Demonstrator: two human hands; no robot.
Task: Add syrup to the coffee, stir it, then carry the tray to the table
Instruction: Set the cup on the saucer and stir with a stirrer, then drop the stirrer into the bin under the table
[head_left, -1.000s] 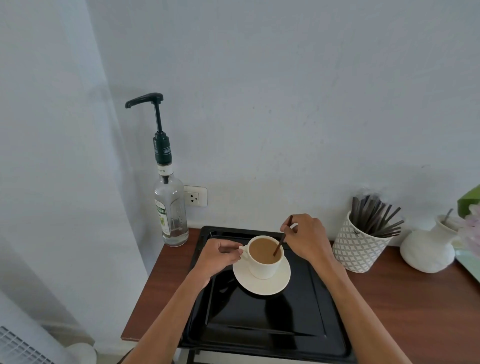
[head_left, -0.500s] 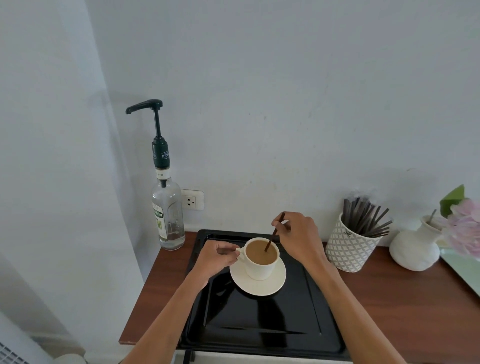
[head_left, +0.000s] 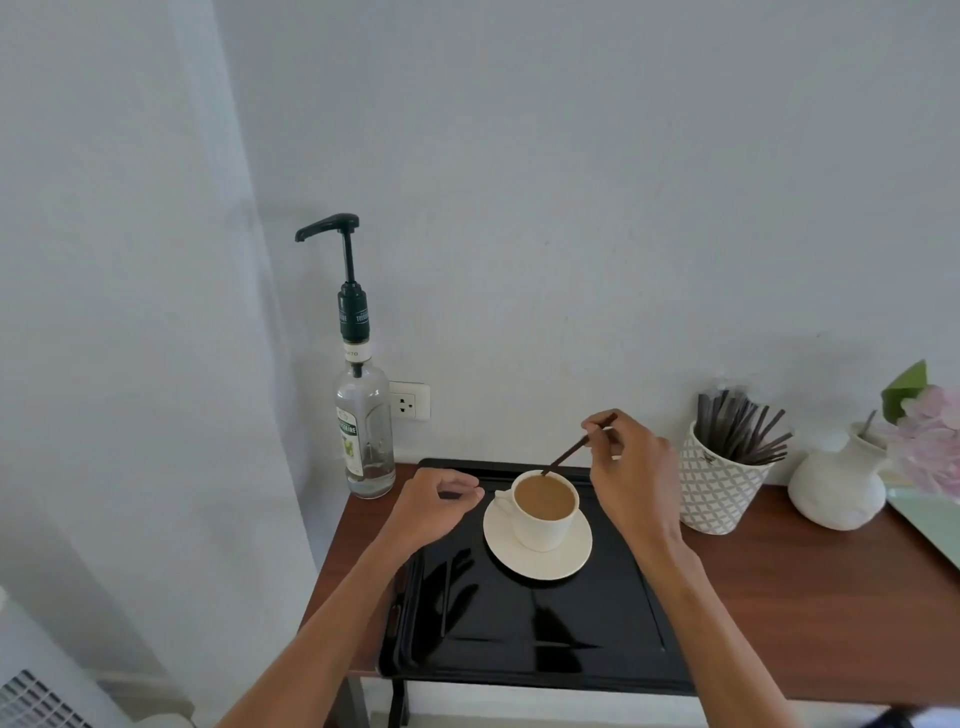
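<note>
A white cup of milky coffee stands on a white saucer at the back of a black tray. My right hand pinches a thin dark stir stick, whose lower tip is at the cup's far rim. My left hand hovers just left of the cup handle, fingers loosely curled, holding nothing. A clear syrup bottle with a black pump stands at the table's back left corner.
The tray lies on a brown wooden table against a white wall. Right of the tray stand a patterned cup of dark stir sticks and a white vase with pink flowers. A wall socket sits behind the bottle.
My left hand has let go of the cup handle and drawn back to the left. My right hand has lifted the stick so its tip now rests at the cup's rim.
</note>
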